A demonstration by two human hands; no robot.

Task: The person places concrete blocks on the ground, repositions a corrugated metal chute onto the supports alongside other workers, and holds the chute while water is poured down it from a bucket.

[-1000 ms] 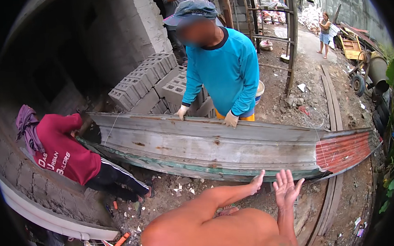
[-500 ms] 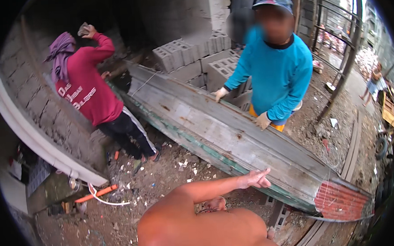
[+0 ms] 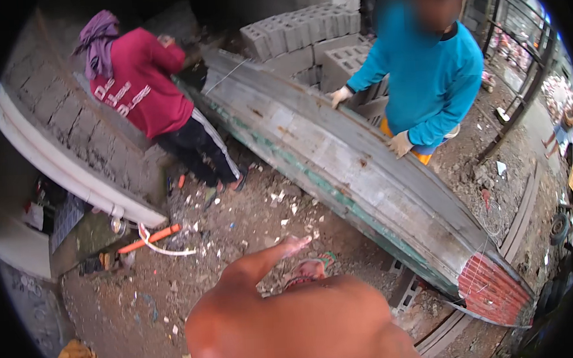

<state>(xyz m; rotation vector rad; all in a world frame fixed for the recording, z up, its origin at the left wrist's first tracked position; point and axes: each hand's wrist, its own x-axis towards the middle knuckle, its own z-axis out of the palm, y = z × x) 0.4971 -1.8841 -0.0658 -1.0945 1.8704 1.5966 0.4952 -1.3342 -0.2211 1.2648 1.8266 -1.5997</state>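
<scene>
Head view is showing one of the person's own hands [image 3: 284,249] stretching forward from the bare forearm at the bottom of the picture, fingers straight and pressed together, open and holding nothing; it is hovering over the rubble-strewn dirt ground [image 3: 237,227], apart from everything, and pointing toward the long grey boat hull [image 3: 357,169]. Which of the two hands this is cannot be told for sure, and no second hand is showing. Just beneath the wrist a foot in a patterned sandal [image 3: 310,268] is resting on the dirt.

The hull is lying upside down, running on a slant from upper left to lower right, with a green strip along its near edge and a red-painted end [image 3: 493,288] at the lower right. A co-worker in a blue long-sleeved shirt [image 3: 423,68] is standing on its far side, both gloved hands touching the hull's far edge. Behind that person, grey concrete blocks [image 3: 298,32] are stacked in a pile. At the hull's upper left end another co-worker in a red shirt [image 3: 136,89] with a purple head wrap is bending away beside a block wall [image 3: 69,119]. An orange tool with white cord [image 3: 150,237] is lying on the ground near the wall's foot
</scene>
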